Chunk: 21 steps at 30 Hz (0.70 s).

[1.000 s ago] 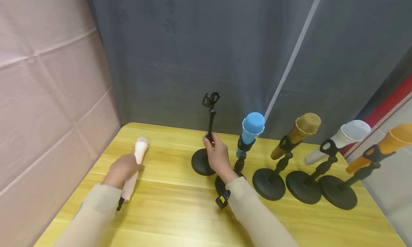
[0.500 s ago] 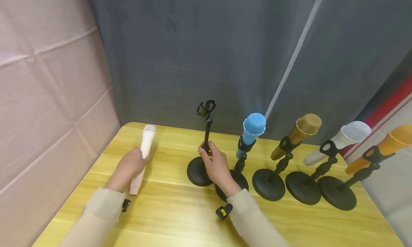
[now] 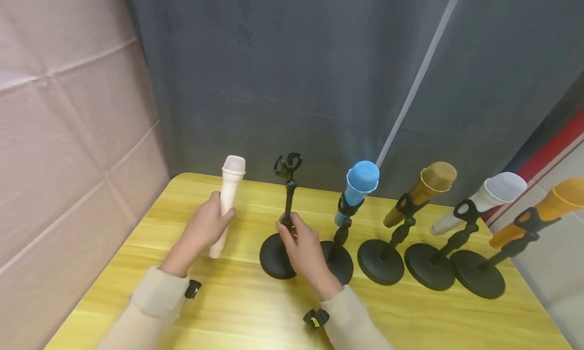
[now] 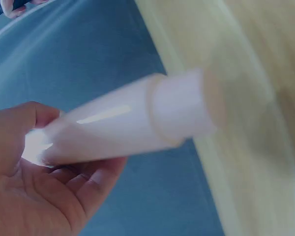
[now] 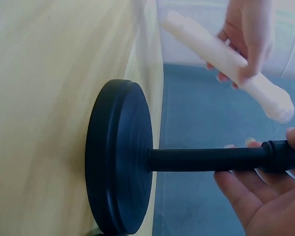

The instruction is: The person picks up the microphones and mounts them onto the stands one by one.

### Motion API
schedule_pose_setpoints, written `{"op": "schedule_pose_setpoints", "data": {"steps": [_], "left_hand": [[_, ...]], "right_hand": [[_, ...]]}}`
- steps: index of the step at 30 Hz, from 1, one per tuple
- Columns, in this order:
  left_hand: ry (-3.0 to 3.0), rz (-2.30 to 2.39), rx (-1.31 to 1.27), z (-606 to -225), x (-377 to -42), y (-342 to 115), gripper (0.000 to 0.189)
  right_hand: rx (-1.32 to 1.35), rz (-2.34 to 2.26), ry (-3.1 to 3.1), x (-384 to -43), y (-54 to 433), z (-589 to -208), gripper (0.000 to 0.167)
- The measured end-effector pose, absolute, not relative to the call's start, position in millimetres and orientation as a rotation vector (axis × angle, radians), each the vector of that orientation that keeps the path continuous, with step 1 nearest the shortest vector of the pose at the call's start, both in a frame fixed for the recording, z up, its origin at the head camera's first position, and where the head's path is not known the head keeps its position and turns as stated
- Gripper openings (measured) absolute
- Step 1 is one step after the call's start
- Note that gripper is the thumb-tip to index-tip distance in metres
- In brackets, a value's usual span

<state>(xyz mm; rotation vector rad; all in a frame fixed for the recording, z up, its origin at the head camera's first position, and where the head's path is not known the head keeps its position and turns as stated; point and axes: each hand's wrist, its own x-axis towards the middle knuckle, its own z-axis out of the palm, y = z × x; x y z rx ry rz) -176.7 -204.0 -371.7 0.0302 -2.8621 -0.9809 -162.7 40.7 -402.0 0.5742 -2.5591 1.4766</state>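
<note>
My left hand [image 3: 207,223] grips a pale pink microphone [image 3: 230,187] by its handle, head end up and tilted away. In the left wrist view the handle's bottom end [image 4: 187,105] points out over the table, with thumb and fingers wrapped round the handle. My right hand [image 3: 306,248] holds the pole of a black microphone stand [image 3: 289,200], whose clip at the top has nothing in it. The stand's round base [image 5: 120,157] shows in the right wrist view, with fingers curled round the pole above it. The microphone is to the left of the stand, apart from it.
To the right, a row of black stands holds a blue microphone [image 3: 360,182], a gold microphone [image 3: 431,180], a white microphone [image 3: 495,190] and an orange microphone [image 3: 554,198]. A grey curtain [image 3: 274,76] hangs behind the wooden table [image 3: 246,309], and a pale wall covering [image 3: 73,137] borders it on the left.
My left hand has lifted the pink microphone and brought it right, toward the stand. The right hand has drawn the stand nearer to me and slightly left.
</note>
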Motion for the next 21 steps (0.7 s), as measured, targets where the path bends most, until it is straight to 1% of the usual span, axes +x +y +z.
{"op": "schedule_pose_setpoints", "data": {"steps": [7,11,15,19,21], "left_hand": [[-2.794,-1.042,0.0,-355,-177,-185,0.059],[-2.769,-1.123,-0.034,-346,-175,-171,0.062],[-2.715,-1.19,-0.073,-339,-173,-157,0.06],[-2.614,-1.291,-0.131,-334,-172,-146,0.052],[-2.567,-1.323,-0.147,-332,-173,-140,0.052]], "right_hand": [[0.597,1.365,-2.532,-149,40,-405,0.02],[0.567,1.304,-2.509,-141,39,-407,0.019],[0.549,1.282,-2.482,-134,40,-407,0.017],[0.55,1.272,-2.451,-128,41,-410,0.016],[0.552,1.267,-2.441,-125,41,-410,0.016]]}}
